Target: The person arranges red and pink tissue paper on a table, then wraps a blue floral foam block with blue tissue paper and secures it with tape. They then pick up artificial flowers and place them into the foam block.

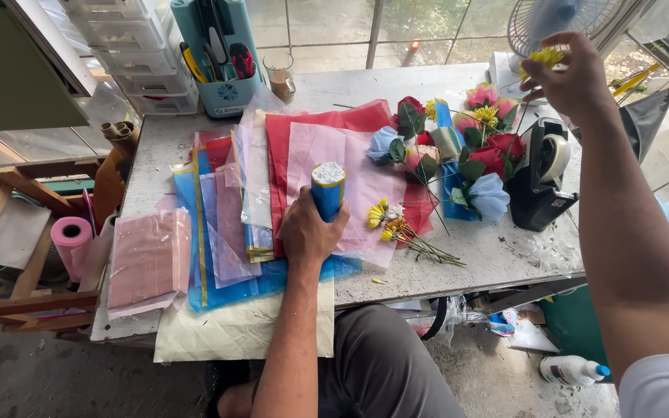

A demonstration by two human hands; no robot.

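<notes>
A worn grey bench (505, 263) stands before wide windows (334, 27) letting in daylight; a wooden rack (9, 232) sits left, above a dusty concrete floor (79, 379).

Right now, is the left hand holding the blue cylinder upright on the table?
Yes, the left hand grips the blue cylinder, which stands upright on the pink paper sheet.

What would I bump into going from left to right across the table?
Pink roll → pink sheets → blue tube in the left hand → small yellow flowers → fake roses → black tape dispenser.
</notes>
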